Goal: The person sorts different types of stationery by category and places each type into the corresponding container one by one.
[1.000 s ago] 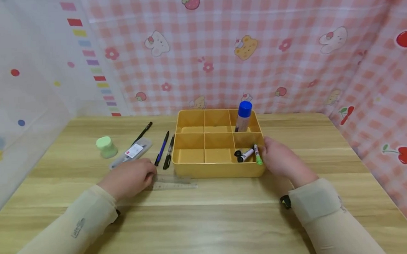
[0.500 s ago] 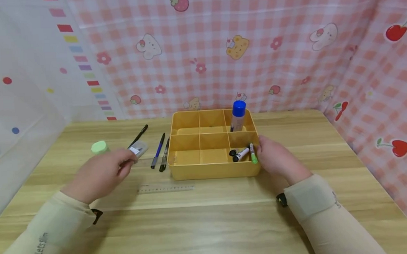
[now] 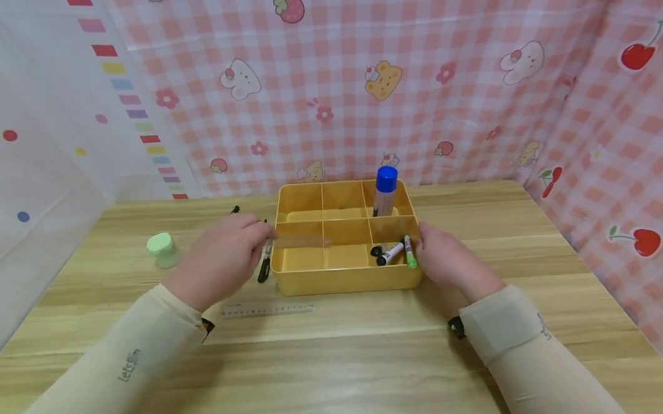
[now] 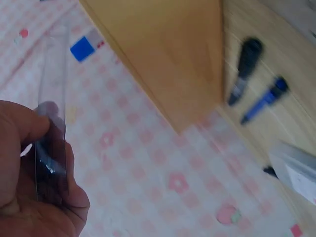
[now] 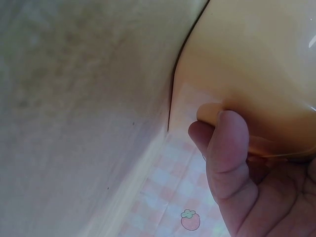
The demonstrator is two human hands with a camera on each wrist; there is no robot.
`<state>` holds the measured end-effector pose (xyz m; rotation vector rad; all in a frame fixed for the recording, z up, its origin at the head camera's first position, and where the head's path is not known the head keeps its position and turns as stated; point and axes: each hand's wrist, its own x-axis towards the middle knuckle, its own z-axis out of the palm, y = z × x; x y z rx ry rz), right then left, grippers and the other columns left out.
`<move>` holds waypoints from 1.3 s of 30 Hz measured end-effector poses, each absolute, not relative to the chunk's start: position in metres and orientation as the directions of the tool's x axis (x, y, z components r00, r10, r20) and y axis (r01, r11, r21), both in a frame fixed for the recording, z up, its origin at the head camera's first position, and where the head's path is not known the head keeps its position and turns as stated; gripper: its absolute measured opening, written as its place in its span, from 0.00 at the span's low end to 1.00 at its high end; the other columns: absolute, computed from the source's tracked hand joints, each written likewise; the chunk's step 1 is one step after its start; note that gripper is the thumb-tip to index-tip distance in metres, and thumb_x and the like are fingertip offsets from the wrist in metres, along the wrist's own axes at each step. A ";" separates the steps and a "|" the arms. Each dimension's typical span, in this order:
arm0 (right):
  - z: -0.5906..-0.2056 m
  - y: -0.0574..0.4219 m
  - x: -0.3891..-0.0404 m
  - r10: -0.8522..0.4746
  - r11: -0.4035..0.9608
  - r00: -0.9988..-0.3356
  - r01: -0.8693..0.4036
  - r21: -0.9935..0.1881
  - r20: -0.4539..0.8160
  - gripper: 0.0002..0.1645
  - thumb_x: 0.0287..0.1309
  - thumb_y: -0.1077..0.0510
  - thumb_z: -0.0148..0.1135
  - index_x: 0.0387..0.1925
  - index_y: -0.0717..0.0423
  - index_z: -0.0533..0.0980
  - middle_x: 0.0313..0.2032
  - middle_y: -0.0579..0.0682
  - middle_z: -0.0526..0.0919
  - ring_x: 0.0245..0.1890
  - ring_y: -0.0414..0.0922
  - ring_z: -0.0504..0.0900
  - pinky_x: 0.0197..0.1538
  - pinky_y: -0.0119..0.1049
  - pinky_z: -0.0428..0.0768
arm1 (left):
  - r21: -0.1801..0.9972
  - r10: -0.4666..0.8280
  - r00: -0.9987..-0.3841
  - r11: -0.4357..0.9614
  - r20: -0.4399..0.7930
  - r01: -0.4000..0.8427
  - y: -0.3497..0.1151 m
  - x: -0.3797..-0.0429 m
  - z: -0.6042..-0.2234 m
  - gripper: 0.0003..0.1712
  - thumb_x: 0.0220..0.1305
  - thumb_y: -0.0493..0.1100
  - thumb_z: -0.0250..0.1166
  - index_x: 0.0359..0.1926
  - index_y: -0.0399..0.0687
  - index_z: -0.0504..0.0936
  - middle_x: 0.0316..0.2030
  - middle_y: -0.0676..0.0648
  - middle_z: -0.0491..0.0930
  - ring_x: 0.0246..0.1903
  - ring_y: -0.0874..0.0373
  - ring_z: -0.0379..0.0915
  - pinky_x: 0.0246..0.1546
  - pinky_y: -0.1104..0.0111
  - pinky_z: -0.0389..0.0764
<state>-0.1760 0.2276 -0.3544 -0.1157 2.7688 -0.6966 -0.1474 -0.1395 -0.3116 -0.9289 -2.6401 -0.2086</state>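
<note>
My left hand pinches a clear ruler between thumb and fingers. The ruler, blurred in the head view, reaches right over the yellow organizer box. My right hand holds the box at its right side; in the right wrist view, the thumb lies against the outer wall, some fingers hidden. The box has several compartments. A blue-capped tube stands in the back right one. A white marker with black ends and a green-ended marker are in the front right one.
A second clear ruler lies before the box. Left of the box are a black pen, a blue pen and a clear case with a white label. A pale green object stands farther left. Patterned cloth hangs behind.
My left hand lifted the clear ruler off the table, swung left, then came back right with it to the box. My right hand stays at the box's side. The head view shifted slightly.
</note>
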 end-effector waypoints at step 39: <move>-0.357 0.229 -0.176 -0.137 0.886 -0.962 -0.013 -0.463 -0.235 0.32 0.82 0.55 0.33 0.79 0.66 0.57 0.71 0.73 0.71 0.63 0.61 0.78 0.64 0.60 0.78 | -0.143 0.746 -0.664 0.663 0.051 0.735 -0.058 -0.152 -0.331 0.14 0.75 0.37 0.64 0.52 0.55 0.92 0.49 0.51 0.84 0.49 0.53 0.75 0.54 0.59 0.78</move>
